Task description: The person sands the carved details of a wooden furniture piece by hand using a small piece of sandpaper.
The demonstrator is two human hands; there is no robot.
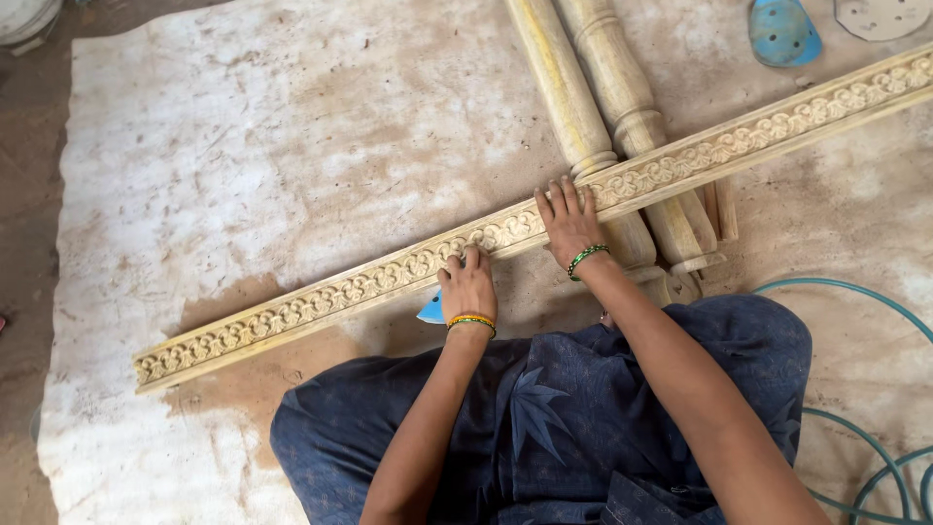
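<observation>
A long carved wooden strip with a floral pattern lies slanted across a dusty white sheet. It rests on two turned wooden posts. My left hand presses a small blue piece of sandpaper against the strip's near edge. My right hand lies flat on top of the strip just to the right, with its fingers stretched over the carving to hold it down. Both wrists wear green and orange bangles. My lap in dark blue cloth is right below the hands.
A blue sanding pad and a grey round sanding disc lie at the top right. A green hose curls at the right. A pale bucket stands at the top left. Sawdust covers the sheet.
</observation>
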